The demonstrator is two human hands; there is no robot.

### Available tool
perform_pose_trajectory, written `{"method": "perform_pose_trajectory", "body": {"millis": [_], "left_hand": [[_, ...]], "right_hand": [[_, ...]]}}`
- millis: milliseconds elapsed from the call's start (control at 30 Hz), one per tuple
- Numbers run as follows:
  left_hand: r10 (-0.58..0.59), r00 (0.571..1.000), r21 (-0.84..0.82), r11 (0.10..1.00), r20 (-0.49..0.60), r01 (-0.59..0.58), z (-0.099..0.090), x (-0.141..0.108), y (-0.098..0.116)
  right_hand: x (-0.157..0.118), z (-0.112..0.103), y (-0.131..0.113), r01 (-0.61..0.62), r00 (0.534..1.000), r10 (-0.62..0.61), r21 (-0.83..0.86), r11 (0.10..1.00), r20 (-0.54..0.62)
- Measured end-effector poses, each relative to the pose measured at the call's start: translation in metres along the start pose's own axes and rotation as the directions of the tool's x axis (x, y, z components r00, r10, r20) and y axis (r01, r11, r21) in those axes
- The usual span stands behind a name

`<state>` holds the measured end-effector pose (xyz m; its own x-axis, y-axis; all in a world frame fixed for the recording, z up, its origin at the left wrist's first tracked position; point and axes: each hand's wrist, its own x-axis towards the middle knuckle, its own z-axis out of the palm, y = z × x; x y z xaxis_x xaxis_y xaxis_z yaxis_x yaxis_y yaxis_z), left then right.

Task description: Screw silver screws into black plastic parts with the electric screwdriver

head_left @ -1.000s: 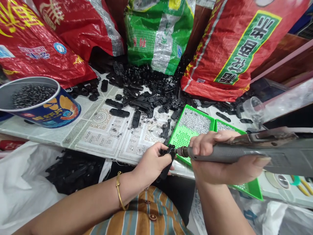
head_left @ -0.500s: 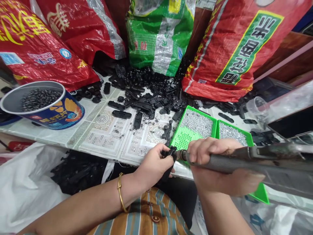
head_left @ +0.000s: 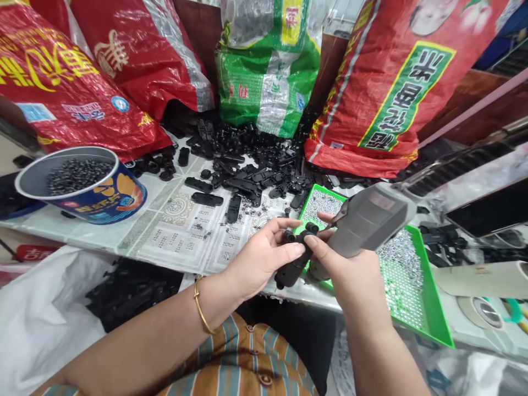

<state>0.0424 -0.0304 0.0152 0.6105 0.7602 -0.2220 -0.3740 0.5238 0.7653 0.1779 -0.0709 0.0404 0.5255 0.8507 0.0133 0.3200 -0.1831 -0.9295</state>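
A black plastic part (head_left: pixel 293 265) with small round knobs at its upper end is pinched between the thumb and fingers of my left hand (head_left: pixel 266 250). My right hand (head_left: pixel 350 269) has its thumb and fingertips against the same part. A grey electric screwdriver (head_left: pixel 367 220) lies tilted in the grip of my right hand, its wide end up to the right. The screwdriver's tip is hidden. Behind my hands, a green tray (head_left: pixel 437 308) holds small silvery screws (head_left: pixel 400 256).
Loose black parts (head_left: pixel 251 176) cover the back of the table, below a green sack (head_left: pixel 235 82) and red sacks (head_left: pixel 371 77). A blue tub (head_left: pixel 111 195) of small dark pieces stands left. A phone (head_left: pixel 487 206) and a tape roll (head_left: pixel 480 312) are at right.
The screwdriver has swung from pointing at the black part to tilting upward, away from it. My right hand has moved in to touch the part. The view has shifted slightly.
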Motion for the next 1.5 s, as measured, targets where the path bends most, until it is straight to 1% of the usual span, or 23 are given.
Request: {"method": "perform_pose_trajectory", "body": {"millis": [67, 100, 133, 200, 267, 367, 400, 433, 500, 567, 600, 667, 767, 867, 1033, 1100, 1200, 1267, 1333, 1433, 1500], "left_hand": [[0.005, 1.000, 0.001, 1.000, -0.026, -0.005, 0.000, -0.004, 0.001], [-0.019, 0.999, 0.019, 1.000, -0.032, 0.020, 0.000, -0.006, 0.001], [-0.057, 0.998, 0.047, 0.997, -0.027, 0.058, -0.001, -0.008, 0.000], [-0.148, 0.989, 0.118, 0.982, 0.004, 0.147, -0.003, -0.013, -0.003], [-0.194, 0.981, 0.168, 0.967, 0.008, 0.190, -0.003, -0.015, -0.007], [-0.164, 0.986, 0.174, 0.970, -0.032, 0.168, 0.000, -0.016, -0.012], [-0.148, 0.988, 0.162, 0.975, -0.046, 0.153, 0.000, -0.016, -0.013], [-0.137, 0.989, 0.148, 0.979, -0.058, 0.144, 0.000, -0.016, -0.014], [-0.134, 0.987, 0.128, 0.981, -0.089, 0.144, -0.001, -0.016, -0.015], [-0.154, 0.980, 0.124, 0.978, -0.126, 0.170, -0.003, -0.015, -0.017], [-0.165, 0.976, 0.122, 0.976, -0.145, 0.183, -0.004, -0.015, -0.018], [-0.165, 0.969, 0.112, 0.976, -0.184, 0.188, -0.005, -0.015, -0.021], [-0.149, 0.965, 0.108, 0.978, -0.217, 0.175, -0.003, -0.014, -0.026], [-0.162, 0.959, 0.127, 0.973, -0.234, 0.195, -0.001, -0.014, -0.028], [-0.185, 0.951, 0.142, 0.964, -0.249, 0.225, -0.001, -0.014, -0.029], [-0.186, 0.952, 0.153, 0.962, -0.242, 0.226, -0.003, -0.014, -0.031], [-0.163, 0.961, 0.187, 0.960, -0.225, 0.207, -0.006, -0.013, -0.036], [-0.135, 0.967, 0.238, 0.953, -0.218, 0.187, -0.009, -0.012, -0.040], [-0.119, 0.970, 0.295, 0.938, -0.212, 0.180, -0.011, -0.011, -0.043], [-0.133, 0.972, 0.363, 0.911, -0.195, 0.198, -0.012, -0.010, -0.044], [-0.154, 0.972, 0.384, 0.899, -0.178, 0.212, -0.011, -0.010, -0.043]], "right_hand": [[0.002, -0.001, 0.000, 0.040, 0.996, -0.034, 0.066, 0.997, -0.082], [0.003, -0.002, 0.001, 0.075, 0.989, -0.060, 0.107, 0.991, -0.135], [0.004, -0.002, 0.001, 0.110, 0.979, -0.082, 0.146, 0.983, -0.185], [0.005, -0.002, 0.004, 0.149, 0.965, -0.099, 0.198, 0.969, -0.242], [0.005, -0.003, 0.007, 0.148, 0.962, -0.092, 0.206, 0.967, -0.256], [0.003, -0.006, 0.010, 0.151, 0.964, -0.110, 0.159, 0.976, -0.240], [0.002, -0.008, 0.010, 0.165, 0.959, -0.122, 0.152, 0.975, -0.256], [0.002, -0.012, 0.011, 0.190, 0.948, -0.137, 0.165, 0.968, -0.286], [0.001, -0.020, 0.013, 0.289, 0.905, -0.181, 0.245, 0.925, -0.384], [0.002, -0.029, 0.019, 0.424, 0.847, -0.243, 0.325, 0.845, -0.473], [0.003, -0.032, 0.023, 0.474, 0.828, -0.276, 0.346, 0.809, -0.489], [0.005, -0.035, 0.033, 0.517, 0.815, -0.315, 0.363, 0.775, -0.487], [0.009, -0.033, 0.050, 0.511, 0.822, -0.307, 0.381, 0.770, -0.480], [0.013, -0.029, 0.061, 0.501, 0.828, -0.294, 0.397, 0.769, -0.478], [0.017, -0.027, 0.070, 0.491, 0.827, -0.271, 0.396, 0.776, -0.493], [0.017, -0.027, 0.072, 0.489, 0.826, -0.269, 0.394, 0.778, -0.495], [0.018, -0.027, 0.075, 0.479, 0.838, -0.264, 0.410, 0.777, -0.478], [0.019, -0.028, 0.073, 0.475, 0.841, -0.264, 0.412, 0.777, -0.473], [0.019, -0.031, 0.067, 0.478, 0.838, -0.257, 0.419, 0.772, -0.482], [0.017, -0.036, 0.046, 0.481, 0.842, -0.239, 0.475, 0.737, -0.483], [0.012, -0.037, 0.027, 0.473, 0.864, -0.250, 0.534, 0.701, -0.437]]}}
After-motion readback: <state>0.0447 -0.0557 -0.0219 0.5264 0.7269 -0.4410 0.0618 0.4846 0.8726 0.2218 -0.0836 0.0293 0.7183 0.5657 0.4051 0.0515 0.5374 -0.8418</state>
